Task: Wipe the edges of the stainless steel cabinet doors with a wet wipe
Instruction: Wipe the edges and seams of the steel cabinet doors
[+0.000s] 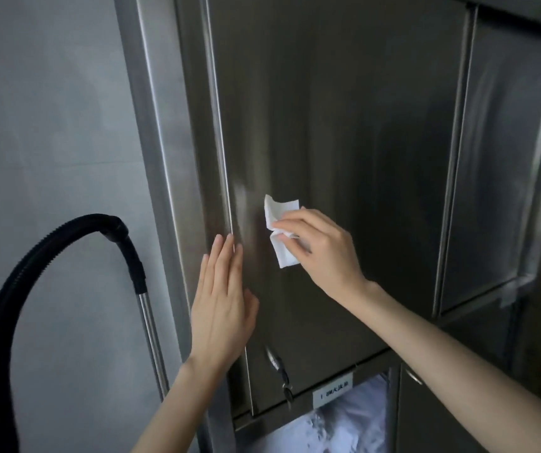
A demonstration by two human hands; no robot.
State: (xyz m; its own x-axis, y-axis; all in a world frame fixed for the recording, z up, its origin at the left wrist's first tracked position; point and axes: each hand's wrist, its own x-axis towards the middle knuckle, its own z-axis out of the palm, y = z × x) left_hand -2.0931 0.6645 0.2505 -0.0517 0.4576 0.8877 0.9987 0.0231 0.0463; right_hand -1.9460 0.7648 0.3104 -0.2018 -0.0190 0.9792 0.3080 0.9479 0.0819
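A tall stainless steel cabinet door [344, 125] fills the middle of the head view. Its left edge [223, 152] runs down as a bright vertical seam. My right hand [321, 250] pinches a crumpled white wet wipe [280, 230] against the door face, a little to the right of that edge. My left hand [221, 302] lies flat with straight fingers over the left edge and the frame beside it, lower than the wipe. A small handle with a lock [279, 371] sits near the door's bottom.
A black ribbed vacuum hose [33, 256] arcs at the left and joins a metal tube [151, 331] beside the cabinet frame. A second steel door [498, 158] stands to the right. Below, a labelled compartment [334, 392] shows something pale behind glass. A grey wall [50, 109] lies left.
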